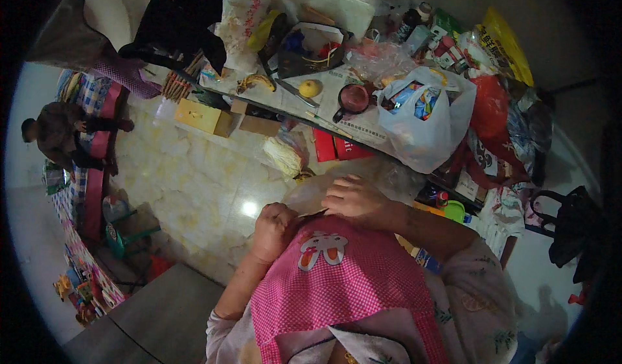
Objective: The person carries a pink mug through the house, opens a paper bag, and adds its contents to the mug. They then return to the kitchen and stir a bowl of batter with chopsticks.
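Both my hands are close together in front of my pink checked apron (350, 280), which has a white rabbit patch (322, 250). My left hand (275, 226) is curled into a fist at the apron's far edge. Slightly farther off, my right hand (355, 201) is bent over with its fingers pressed together. Thin, see-through material, looking like a clear plastic bag (307, 194), spreads out beyond both hands and seems gripped by them. A narrow dark strip shows between the hands; what it is I cannot tell. The fingertips are mostly hidden.
Ahead stands a cluttered table with a dark mug (354, 98), a yellow fruit (310, 89), bananas (255, 82) and a full white plastic bag (431, 127). Under it are a yellow box (202, 118) and a red box (337, 147). A person (61, 134) sits at the left, beyond a green stool (129, 231).
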Demonstrator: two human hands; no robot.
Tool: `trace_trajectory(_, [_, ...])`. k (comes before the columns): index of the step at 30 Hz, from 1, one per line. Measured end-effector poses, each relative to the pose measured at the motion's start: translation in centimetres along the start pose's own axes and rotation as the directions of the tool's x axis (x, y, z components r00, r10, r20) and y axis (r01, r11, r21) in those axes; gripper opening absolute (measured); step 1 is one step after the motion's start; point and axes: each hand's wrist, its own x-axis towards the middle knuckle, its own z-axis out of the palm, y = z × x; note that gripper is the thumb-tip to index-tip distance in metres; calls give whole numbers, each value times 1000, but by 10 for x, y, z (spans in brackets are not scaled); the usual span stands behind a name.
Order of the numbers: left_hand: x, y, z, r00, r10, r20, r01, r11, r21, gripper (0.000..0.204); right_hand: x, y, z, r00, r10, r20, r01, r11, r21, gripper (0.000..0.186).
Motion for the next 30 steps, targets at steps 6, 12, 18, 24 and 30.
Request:
trace_trajectory(6, [10, 8, 0, 996, 75, -45, -70, 993, 100, 14, 7, 1, 3, 1000, 6, 0, -6, 1000, 24, 7])
trace_trajectory(12, [-8, -10, -12, 1000, 16, -8, -15, 993, 120, 18, -5, 7, 4, 998, 49, 47, -50, 999, 20, 9])
trace_trajectory(18, [-3, 0, -3, 999, 23, -45, -19, 997, 77, 17, -3, 5, 10, 997, -26, 71, 27, 1000, -5, 11])
trace_trajectory(24, [0, 6, -7, 995, 85, -56, -82, 995, 54, 15, 2, 3, 12, 994, 10, 113, -12, 1000, 14, 10])
trace_trajectory(30, [8, 17, -9, 990, 129, -49, -124, 988, 87, 13, 7, -3, 10, 995, -52, 86, 52, 999, 0, 12])
